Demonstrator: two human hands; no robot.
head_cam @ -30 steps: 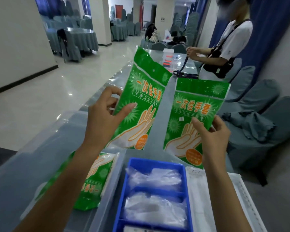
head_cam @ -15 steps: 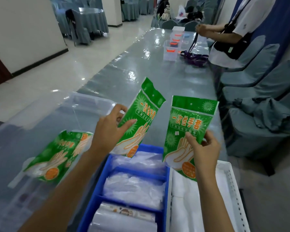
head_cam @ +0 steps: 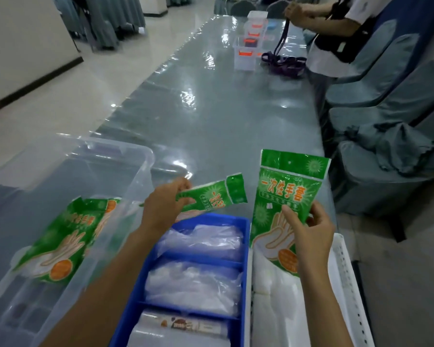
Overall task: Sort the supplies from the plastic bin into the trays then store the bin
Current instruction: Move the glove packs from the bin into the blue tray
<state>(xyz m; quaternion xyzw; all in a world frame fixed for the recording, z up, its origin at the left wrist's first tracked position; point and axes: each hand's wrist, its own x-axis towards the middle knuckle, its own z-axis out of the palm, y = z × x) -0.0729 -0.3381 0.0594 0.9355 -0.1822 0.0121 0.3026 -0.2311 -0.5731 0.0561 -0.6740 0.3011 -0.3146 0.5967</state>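
My left hand [head_cam: 164,209] grips a green glove packet [head_cam: 216,196], tipped almost flat above the far end of the blue tray [head_cam: 246,246]. My right hand [head_cam: 308,231] holds a second green glove packet [head_cam: 286,204] upright over the white tray [head_cam: 343,279]. The blue tray's compartments hold clear plastic bags [head_cam: 201,281]. To the left stands the clear plastic bin [head_cam: 135,156], with another green packet [head_cam: 63,244] lying inside it.
The long grey table [head_cam: 211,108] runs away from me under shiny plastic sheeting. Small clear boxes [head_cam: 247,50] and a purple strap [head_cam: 283,62] sit far down it, where another person [head_cam: 336,33] stands. Covered chairs [head_cam: 386,156] line the right side.
The view has tilted down. Both packets came lower toward the trays. The left packet tipped from upright to nearly flat over the blue tray.
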